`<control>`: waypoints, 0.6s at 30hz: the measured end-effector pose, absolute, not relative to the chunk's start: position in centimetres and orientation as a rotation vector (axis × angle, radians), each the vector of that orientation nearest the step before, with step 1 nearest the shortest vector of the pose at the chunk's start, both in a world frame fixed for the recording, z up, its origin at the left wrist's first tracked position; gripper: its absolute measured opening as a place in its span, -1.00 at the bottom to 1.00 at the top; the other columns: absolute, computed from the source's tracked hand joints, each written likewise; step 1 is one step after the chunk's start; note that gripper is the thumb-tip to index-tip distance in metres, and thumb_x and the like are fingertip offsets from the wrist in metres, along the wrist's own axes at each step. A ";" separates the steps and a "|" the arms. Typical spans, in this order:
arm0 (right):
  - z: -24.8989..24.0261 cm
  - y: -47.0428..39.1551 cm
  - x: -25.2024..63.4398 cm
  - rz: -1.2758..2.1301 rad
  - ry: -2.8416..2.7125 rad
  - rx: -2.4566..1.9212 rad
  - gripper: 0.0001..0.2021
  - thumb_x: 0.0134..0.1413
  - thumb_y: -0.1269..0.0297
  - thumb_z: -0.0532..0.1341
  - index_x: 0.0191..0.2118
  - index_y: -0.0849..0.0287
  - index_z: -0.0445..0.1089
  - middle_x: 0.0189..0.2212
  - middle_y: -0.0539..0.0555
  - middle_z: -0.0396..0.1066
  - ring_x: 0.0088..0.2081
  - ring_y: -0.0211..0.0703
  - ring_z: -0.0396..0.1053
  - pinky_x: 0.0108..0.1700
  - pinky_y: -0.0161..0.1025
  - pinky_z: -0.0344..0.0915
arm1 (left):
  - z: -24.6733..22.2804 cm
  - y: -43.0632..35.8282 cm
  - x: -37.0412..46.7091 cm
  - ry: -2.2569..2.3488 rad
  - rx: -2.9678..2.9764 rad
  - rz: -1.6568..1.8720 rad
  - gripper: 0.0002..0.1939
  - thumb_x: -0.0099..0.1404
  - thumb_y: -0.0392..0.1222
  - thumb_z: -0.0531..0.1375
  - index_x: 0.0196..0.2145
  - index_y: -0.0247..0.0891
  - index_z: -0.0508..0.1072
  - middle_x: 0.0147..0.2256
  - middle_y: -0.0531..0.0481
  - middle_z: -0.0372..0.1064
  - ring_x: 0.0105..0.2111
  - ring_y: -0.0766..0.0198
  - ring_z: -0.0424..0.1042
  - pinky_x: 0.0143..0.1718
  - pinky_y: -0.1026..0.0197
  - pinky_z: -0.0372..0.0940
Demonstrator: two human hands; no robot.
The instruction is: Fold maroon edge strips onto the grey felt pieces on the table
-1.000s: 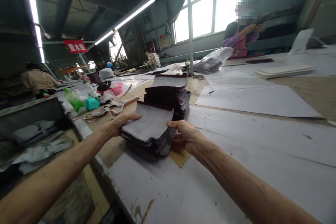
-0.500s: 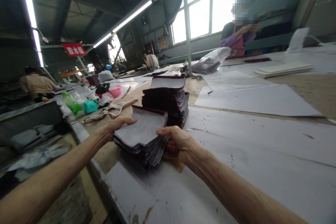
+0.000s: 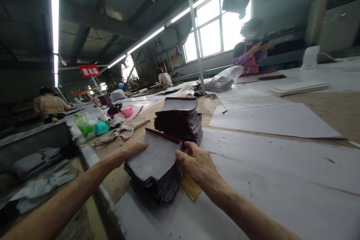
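A thick stack of grey sheets with dark red edges (image 3: 154,157) rests near the table's front edge. My left hand (image 3: 135,150) grips its left side, thumb on the top sheet, the other fingers hidden below. At the right side, my right hand (image 3: 195,159) touches the stack's edge with thumb and forefinger, the fingers bent and somewhat apart. Right behind stands a second, taller stack (image 3: 178,120) of similar pieces. A yellowish piece (image 3: 191,186) lies on the table under my right hand.
White sheets (image 3: 272,120) cover the table on the right. Straps (image 3: 120,134), a teal item (image 3: 101,128), a green bottle (image 3: 83,125) and a pink basin (image 3: 126,111) lie at the left. A person (image 3: 247,54) across the table holds a phone.
The view has tilted up, so things appear lower. My right hand has shifted from gripping the front stack's lower right side to its upper right edge, and its fingers have loosened.
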State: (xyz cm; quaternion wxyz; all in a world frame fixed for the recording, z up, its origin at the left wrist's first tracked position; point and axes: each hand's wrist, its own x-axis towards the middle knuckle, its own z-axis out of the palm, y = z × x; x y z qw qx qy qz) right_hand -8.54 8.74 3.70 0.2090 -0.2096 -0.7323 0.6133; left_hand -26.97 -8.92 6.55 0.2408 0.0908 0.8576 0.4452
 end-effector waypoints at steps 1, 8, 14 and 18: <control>3.9 8.6 -8.6 1.669 -2.057 -0.543 -0.90 -0.15 0.29 0.24 -0.42 0.15 0.37 -0.50 0.00 0.32 -0.40 -0.19 0.25 -0.36 -0.31 0.08 | 6.5 -8.9 -26.8 2.357 0.234 1.184 -0.74 0.29 -0.07 0.10 -0.28 -0.38 0.38 -0.37 0.01 0.36 -0.43 0.35 0.38 -0.40 0.24 0.34; 3.6 7.8 -11.0 1.705 -2.047 -0.439 -0.92 -0.09 0.39 0.18 -0.53 0.16 0.28 -0.61 -0.06 0.23 -0.55 -0.30 0.23 -0.48 -0.36 0.11 | 6.6 -8.9 -25.8 2.389 0.173 1.108 -0.71 0.30 -0.05 0.09 -0.22 -0.37 0.37 -0.31 -0.01 0.34 -0.39 0.31 0.37 -0.39 0.24 0.34; 3.5 7.8 -9.9 1.927 -1.915 -0.535 -0.79 -0.06 0.28 0.22 -0.26 0.21 0.31 -0.53 -0.04 0.28 -0.61 -0.30 0.29 -0.57 -0.36 0.23 | 6.7 -9.6 -26.1 2.326 0.174 1.174 -0.75 0.30 -0.11 0.11 -0.20 -0.37 0.36 -0.31 -0.03 0.35 -0.41 0.35 0.38 -0.41 0.25 0.34; 2.0 8.2 -7.6 2.161 -1.799 -0.704 -0.66 -0.02 0.10 0.20 -0.24 0.30 0.27 -0.55 0.07 0.34 -0.58 -0.19 0.36 -0.58 -0.31 0.29 | 5.9 -10.8 -26.4 2.245 0.144 1.249 -0.65 0.15 -0.02 0.23 -0.30 -0.42 0.42 -0.45 -0.04 0.40 -0.55 0.35 0.36 -0.58 0.34 0.26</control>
